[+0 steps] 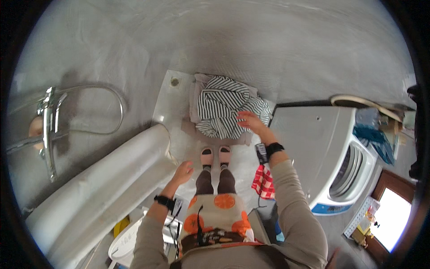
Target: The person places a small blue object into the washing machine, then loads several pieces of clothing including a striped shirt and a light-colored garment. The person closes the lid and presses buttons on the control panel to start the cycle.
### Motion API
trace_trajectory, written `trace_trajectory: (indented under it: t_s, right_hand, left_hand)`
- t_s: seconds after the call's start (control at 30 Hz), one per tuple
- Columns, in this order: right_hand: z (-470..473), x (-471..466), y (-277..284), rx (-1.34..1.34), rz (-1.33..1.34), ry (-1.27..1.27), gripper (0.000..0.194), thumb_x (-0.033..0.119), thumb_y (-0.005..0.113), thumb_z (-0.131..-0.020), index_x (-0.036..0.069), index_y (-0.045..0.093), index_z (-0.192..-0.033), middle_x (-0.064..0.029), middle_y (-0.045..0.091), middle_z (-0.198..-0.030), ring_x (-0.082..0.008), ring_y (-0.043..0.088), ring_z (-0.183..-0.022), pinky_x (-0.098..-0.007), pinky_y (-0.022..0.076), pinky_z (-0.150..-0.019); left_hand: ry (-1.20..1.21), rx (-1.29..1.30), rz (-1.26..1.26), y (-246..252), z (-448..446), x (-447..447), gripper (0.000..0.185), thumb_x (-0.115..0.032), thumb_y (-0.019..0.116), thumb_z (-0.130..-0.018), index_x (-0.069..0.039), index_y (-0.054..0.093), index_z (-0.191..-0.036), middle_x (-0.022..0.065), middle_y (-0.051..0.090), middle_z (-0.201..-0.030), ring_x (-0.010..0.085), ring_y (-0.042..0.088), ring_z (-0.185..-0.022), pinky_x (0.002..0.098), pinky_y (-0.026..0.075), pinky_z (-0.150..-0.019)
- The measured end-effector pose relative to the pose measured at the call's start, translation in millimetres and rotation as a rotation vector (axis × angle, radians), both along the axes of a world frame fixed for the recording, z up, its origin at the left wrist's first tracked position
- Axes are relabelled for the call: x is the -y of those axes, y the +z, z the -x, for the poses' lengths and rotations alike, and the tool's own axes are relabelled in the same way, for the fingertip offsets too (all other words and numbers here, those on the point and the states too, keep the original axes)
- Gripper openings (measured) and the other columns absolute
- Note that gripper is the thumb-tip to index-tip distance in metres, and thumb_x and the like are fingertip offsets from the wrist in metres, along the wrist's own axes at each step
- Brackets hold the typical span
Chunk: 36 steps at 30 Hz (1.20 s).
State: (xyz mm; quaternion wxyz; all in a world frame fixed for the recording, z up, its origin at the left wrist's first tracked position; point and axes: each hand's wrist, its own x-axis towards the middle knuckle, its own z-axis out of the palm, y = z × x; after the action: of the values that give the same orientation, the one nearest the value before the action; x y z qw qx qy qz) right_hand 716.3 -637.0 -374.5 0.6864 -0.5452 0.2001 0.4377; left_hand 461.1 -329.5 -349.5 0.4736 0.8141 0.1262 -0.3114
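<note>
A heap of black-and-white striped fabric (220, 101) lies on a pinkish-grey cloth (192, 109) on the floor, beyond my slippers (224, 154). My right hand (251, 122) is over the near right side of the striped heap, fingers spread and holding nothing; whether it touches the fabric I cannot tell. My left hand (184, 172) hangs empty to the left of my legs, near the edge of the bathtub, its fingers loosely curved and apart. I wear an apron with orange-slice prints (224, 201). Both wrists carry black straps.
The white bathtub (100, 164) runs along the left, below a wall-mounted chrome faucet (48, 131) with a hose. A front-loading washing machine (309, 144) stands at the right. A red-and-white checked cloth (263, 183) hangs beside it. A floor drain (174, 82) lies past the tub's end.
</note>
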Motion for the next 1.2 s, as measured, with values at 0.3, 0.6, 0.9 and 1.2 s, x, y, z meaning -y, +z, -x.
trace_trajectory:
  t_s: [0.3,0.6,0.9,1.2]
  right_hand:
    - [-43,-51,-318,0.510,0.978,1.025,0.024,0.020,0.046,-0.084,0.008,0.059,-0.100,-0.0114,0.054,-0.100,-0.0246,0.051,-0.093,-0.0405,0.0309,-0.092]
    - [-31,-49,-318,0.693,0.884,0.560,0.064,0.028,0.064,-0.071,-0.002,0.032,-0.118,-0.0260,0.054,-0.096,-0.0397,0.054,-0.087,-0.0453,0.0435,-0.074]
    - [63,-45,-117,0.374,0.177,0.351,0.039,0.013,0.054,-0.077,-0.002,0.048,-0.113,-0.0123,0.057,-0.093,-0.0204,0.054,-0.078,-0.0318,0.0432,-0.069]
    - [121,-35,148,0.319,-0.292,0.227,0.027,-0.003,0.056,-0.073,0.000,0.054,-0.100,0.0023,0.056,-0.085,-0.0056,0.049,-0.078,-0.0207,0.0401,-0.070]
  left_hand:
    - [0.167,0.226,-0.170,-114,60,-45,0.035,0.000,0.054,-0.075,0.000,0.046,-0.108,0.0166,0.046,-0.110,0.0236,0.057,-0.086,0.0292,0.047,-0.073]
    - [0.356,0.017,-0.025,-159,70,-40,0.035,0.004,0.052,-0.074,0.000,0.046,-0.108,0.0157,0.047,-0.111,0.0237,0.055,-0.088,0.0281,0.048,-0.072]
    - [0.040,0.038,0.004,-79,-37,11,0.091,-0.017,0.069,-0.069,-0.013,0.007,-0.136,0.0161,0.022,-0.134,0.0283,0.032,-0.120,0.0384,0.036,-0.093]
    - [-0.093,0.218,0.431,18,-77,42,0.098,-0.025,0.072,-0.064,-0.005,0.005,-0.132,0.0194,0.014,-0.135,0.0340,0.019,-0.125,0.0406,0.023,-0.100]
